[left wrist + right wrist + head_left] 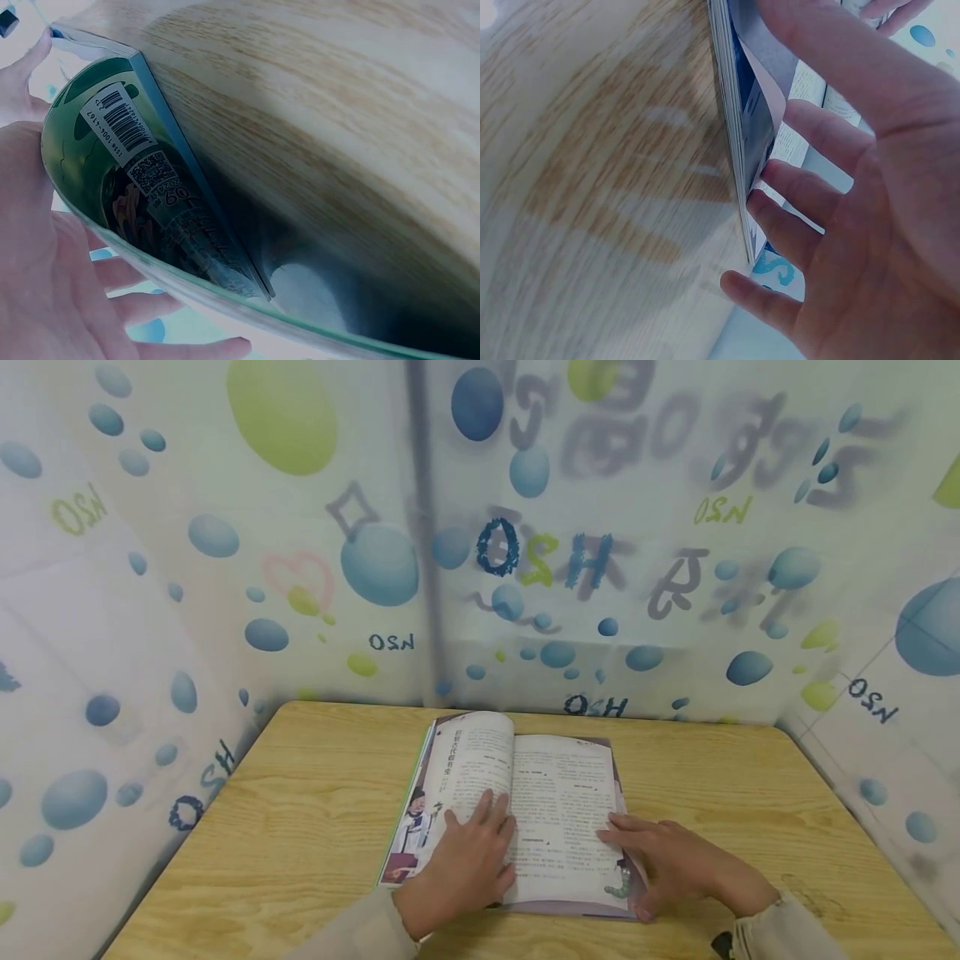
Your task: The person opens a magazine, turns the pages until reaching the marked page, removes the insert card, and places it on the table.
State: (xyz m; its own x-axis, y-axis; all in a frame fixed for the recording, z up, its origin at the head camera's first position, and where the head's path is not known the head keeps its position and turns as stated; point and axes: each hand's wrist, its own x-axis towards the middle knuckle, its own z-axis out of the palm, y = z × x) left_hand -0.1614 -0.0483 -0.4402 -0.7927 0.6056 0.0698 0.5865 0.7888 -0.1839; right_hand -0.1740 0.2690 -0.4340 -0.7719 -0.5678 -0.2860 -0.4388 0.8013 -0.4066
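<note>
A magazine [555,810] lies spread on the wooden table, with printed text on both pages and a cartoon figure on the left one. My left hand [467,858] rests on the left page beside the fold, fingers extended. Below that hand, the left wrist view shows the back cover [139,161] curving up from the table, with a barcode. At the magazine's right edge is my right hand [671,860], its fingertips touching the page margin and the thumb by the lower corner. The right wrist view shows a page edge [769,82] bowed away from the stack near the fingers.
The wooden table [315,802] extends on both sides of the magazine. White curtains [300,568] printed with blue and green bubbles and lettering hang behind the table and at both sides. A dark object [722,945] shows at the right cuff.
</note>
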